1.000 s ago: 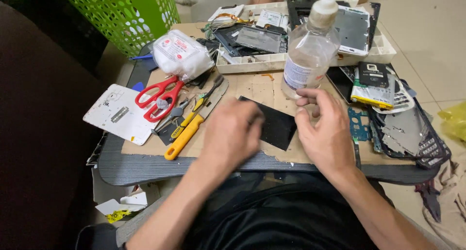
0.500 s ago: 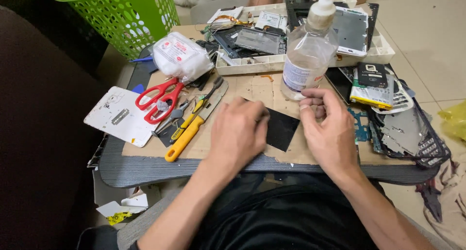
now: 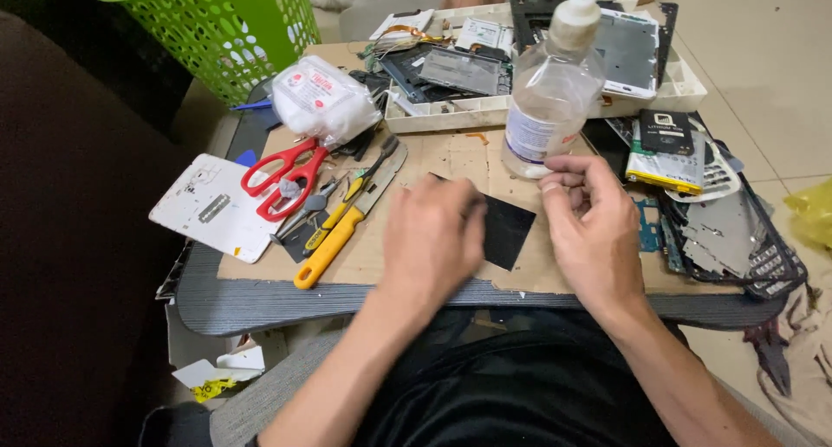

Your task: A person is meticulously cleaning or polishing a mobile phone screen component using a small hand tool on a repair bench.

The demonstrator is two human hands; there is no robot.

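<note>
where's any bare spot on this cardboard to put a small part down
Bare cardboard lies between the white tray, the clear bottle and the left hand. The red scissors side and the right edge are crowded.

Single head camera looks steeply down, close over the cluttered cardboard worktop [image 3: 451, 165]

A clear plastic bottle [image 3: 548, 100] with a white nozzle cap stands at the middle of the cardboard work surface; a white label with dark print wraps its lower half. To its left, near the green basket, lies a soft clear packet of white pads [image 3: 321, 101] with red print. Right of the bottle rests a flat battery pack [image 3: 666, 148], black on top with a yellow edge. A flat black square panel [image 3: 505, 228], possibly a small screen, lies partly under the left hand [image 3: 431, 239].
</note>
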